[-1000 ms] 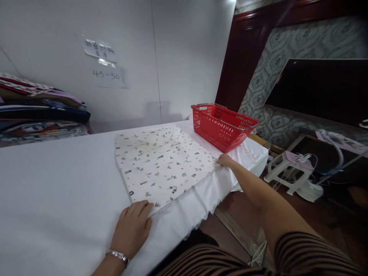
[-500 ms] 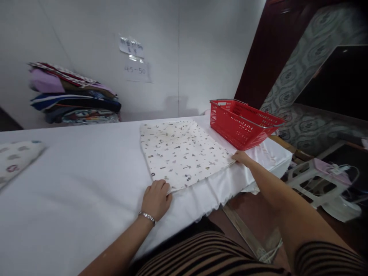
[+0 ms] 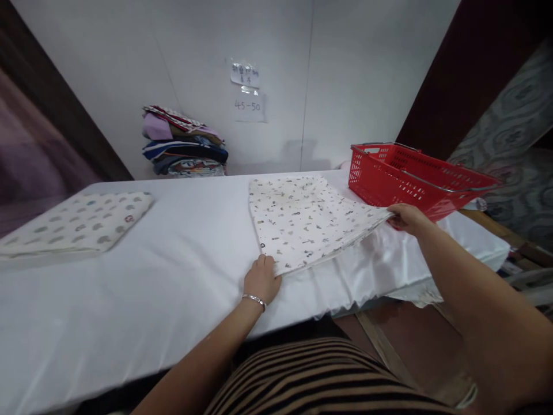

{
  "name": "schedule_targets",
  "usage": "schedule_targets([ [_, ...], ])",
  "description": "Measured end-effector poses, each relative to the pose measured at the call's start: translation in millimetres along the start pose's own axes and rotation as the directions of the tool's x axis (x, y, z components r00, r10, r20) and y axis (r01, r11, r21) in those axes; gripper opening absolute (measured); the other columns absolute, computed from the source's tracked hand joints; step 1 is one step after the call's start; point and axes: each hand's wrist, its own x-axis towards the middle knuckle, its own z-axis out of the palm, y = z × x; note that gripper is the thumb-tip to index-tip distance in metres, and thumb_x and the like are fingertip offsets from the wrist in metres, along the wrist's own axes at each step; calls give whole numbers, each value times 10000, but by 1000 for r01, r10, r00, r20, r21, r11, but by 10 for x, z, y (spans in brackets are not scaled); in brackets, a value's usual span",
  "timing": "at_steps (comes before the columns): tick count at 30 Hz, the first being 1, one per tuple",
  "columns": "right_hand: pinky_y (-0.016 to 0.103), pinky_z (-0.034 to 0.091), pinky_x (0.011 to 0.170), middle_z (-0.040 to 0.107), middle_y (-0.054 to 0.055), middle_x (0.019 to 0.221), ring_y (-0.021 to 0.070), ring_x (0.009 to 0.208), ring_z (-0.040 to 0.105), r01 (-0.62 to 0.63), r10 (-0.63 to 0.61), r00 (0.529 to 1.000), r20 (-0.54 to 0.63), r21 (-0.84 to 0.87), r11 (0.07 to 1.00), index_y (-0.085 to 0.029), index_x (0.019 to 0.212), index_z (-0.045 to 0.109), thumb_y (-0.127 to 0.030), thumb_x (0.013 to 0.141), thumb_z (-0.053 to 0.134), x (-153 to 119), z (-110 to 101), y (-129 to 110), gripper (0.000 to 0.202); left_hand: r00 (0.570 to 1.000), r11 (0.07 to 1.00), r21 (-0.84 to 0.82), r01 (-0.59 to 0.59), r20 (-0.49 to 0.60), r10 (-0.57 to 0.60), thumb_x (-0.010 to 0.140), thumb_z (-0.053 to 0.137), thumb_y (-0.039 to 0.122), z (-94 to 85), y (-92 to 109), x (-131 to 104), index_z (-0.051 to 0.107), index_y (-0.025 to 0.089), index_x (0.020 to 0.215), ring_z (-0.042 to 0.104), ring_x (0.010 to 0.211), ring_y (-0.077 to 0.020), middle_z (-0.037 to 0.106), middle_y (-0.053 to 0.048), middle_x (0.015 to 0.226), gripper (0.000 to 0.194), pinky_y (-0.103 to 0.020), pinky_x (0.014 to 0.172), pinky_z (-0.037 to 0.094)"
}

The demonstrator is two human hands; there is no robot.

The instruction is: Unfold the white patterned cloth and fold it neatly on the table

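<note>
Right hand lifts its corner of the printed cloth

Since the earlier frame, the near right corner has risen off the tabletop, and the view has swung left, bringing the folded spotted cloth almost wholly into sight. The printed cloth lies across the middle of the white-draped tabletop, its far part flat, its near edge slanting up toward the raised corner. Several layers show along that edge, so it is evidently folded.

The right grip is clamped on the corner, fingertips together on the fabric. At the near left corner, the left hand sits low with fingers curled over the cloth — whether the thumb pinches from beneath or the fingers merely press down, I cannot tell. Holding both near corners probably keeps the edge stretched and the layers aligned, with the low hand serving as an anchor.

A red shopping basket stands at the right end, just behind the right hand; its place there leaves the middle for spreading fabric. The spotted cloth lies well apart at the left — likely to avoid overlap. A fabric stack sits against the wall, under a paper sign reading "45-50" to its right.
</note>
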Motion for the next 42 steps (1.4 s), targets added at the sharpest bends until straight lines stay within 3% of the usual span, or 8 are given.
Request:
schedule_targets([
  [5,161,384,418,491,-24,520,65,455,451,-19,17,999,36,67,998,-155,660,473,-71,784,509,-18,54,-165,155,998,992,-110,61,-12,-63,746,482,180,-78,6,-29,453,187,953,547,790,-179,499,-68,1046,209,-307,644,432],
  [10,165,364,406,490,-20,505,72,450,430,-18,13,998,59,86,996,-158,670,498,-62,792,512,-47,63,-223,155,972,915,-403,19,-206,-111,713,471,99,-191,-20,0,440,205,928,548,806,-151,522,-29,990,241,-283,705,439],
  [14,160,362,408,507,-11,523,72,458,433,-9,1,997,79,110,994,-154,663,511,-40,785,507,-48,39,-243,168,960,841,-541,-9,-241,-145,685,471,68,-145,-25,15,463,205,879,539,779,-135,537,-12,930,238,-275,733,448],
  [17,162,380,428,510,-8,538,75,480,449,-8,0,998,68,123,992,-150,655,518,-32,783,508,-22,26,-251,174,973,864,-501,-51,-219,-70,662,483,45,-91,-24,4,496,194,819,539,807,-138,534,-21,927,217,-281,765,448],
  [21,154,383,437,514,-6,547,73,502,463,-21,15,999,44,121,992,-145,652,523,-47,802,509,38,30,-240,180,993,875,-483,-29,-111,-28,669,532,65,-89,-47,-7,560,179,772,555,865,-150,556,-34,939,156,-293,821,455],
  [28,156,396,435,507,-11,531,70,486,463,-65,66,998,-6,106,992,-142,637,516,-31,792,518,36,21,-180,190,998,777,-625,69,55,-44,729,541,171,-140,-182,13,664,206,850,592,869,-146,641,-6,1028,176,-280,817,486],
  [35,160,403,428,525,-4,542,78,495,484,-74,76,997,-18,101,992,-143,635,522,-28,772,541,16,22,-143,180,1000,911,-411,-18,-28,7,758,452,128,-136,-116,-29,654,205,867,575,945,-153,638,-16,1037,242,-278,887,446],
  [42,147,415,415,523,-13,523,71,462,477,-78,79,997,-5,87,993,-148,631,525,-40,761,547,24,21,-69,171,997,989,-132,72,11,-71,804,438,247,-11,97,-37,541,185,933,580,850,-175,532,-65,1084,176,-286,662,445],
])
